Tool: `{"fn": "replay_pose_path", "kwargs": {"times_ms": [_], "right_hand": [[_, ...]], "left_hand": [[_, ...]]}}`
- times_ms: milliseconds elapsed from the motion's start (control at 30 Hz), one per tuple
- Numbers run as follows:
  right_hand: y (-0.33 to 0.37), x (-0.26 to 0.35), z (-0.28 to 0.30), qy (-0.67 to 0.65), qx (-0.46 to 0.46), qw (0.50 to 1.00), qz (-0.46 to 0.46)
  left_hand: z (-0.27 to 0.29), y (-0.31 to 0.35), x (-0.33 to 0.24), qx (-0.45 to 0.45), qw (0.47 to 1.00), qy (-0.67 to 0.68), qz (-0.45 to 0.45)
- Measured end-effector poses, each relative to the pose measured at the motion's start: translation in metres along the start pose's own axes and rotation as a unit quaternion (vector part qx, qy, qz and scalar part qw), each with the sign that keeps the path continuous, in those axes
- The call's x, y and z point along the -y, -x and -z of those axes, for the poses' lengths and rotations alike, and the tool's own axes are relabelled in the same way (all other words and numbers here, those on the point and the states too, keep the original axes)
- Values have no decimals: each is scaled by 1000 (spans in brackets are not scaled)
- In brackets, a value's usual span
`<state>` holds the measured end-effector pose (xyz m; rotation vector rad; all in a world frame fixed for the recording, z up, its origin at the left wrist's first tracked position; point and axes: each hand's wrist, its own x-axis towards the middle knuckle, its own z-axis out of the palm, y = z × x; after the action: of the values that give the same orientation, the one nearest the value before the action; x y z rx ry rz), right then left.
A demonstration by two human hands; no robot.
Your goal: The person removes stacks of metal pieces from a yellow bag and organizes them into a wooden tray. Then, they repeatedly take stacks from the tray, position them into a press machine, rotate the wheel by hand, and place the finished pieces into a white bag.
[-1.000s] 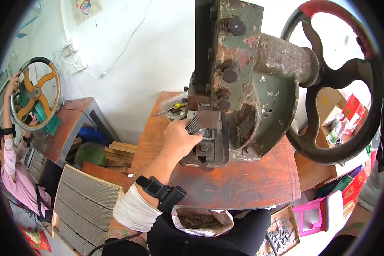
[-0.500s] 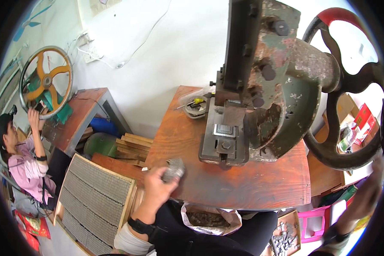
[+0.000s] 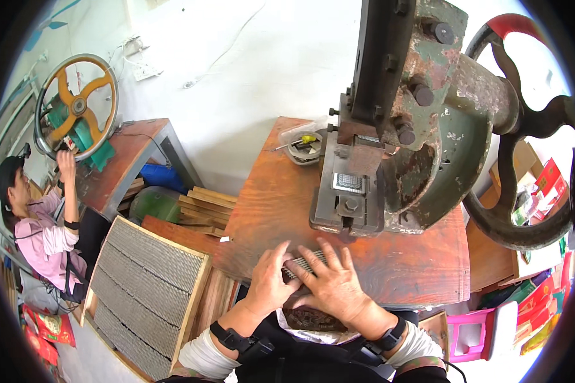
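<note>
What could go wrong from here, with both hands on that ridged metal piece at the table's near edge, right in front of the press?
1. The ridged metal piece sits at the wooden table edge, above an open bag in the lap; it could slip off.
2. The left hand and right hand work close to the press die opening; reaching in risks pinched fingers.
3. The flywheel is close beside the right arm.

I see a worn reddish wooden table carrying everything. A heavy green and rusty press stands on its right half, with a big handwheel hanging past the table's right edge. At the far edge, just beside the press, lies a small round dish with what may be a yellow-handled tool in it. A ribbed metal strip rests at the near edge.
</note>
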<state>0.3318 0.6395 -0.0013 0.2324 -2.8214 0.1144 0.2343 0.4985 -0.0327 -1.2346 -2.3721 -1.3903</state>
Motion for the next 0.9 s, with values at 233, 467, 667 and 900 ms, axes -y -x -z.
{"fn": "replay_pose_path", "kwargs": {"times_ms": [233,467,667,900], "right_hand": [[13,-28,-2,3,-31,995,-96],[50,-52,7,-159,-180,962,-134],[68,-62,8,-137,-164,970,-117],[71,-59,4,-165,-195,959,-125]], "left_hand": [[6,-11,-13,34,999,-20,-11],[-24,-31,-25,95,956,-264,-89],[15,7,-13,122,563,738,350],[-31,85,16,304,695,374,534]]}}
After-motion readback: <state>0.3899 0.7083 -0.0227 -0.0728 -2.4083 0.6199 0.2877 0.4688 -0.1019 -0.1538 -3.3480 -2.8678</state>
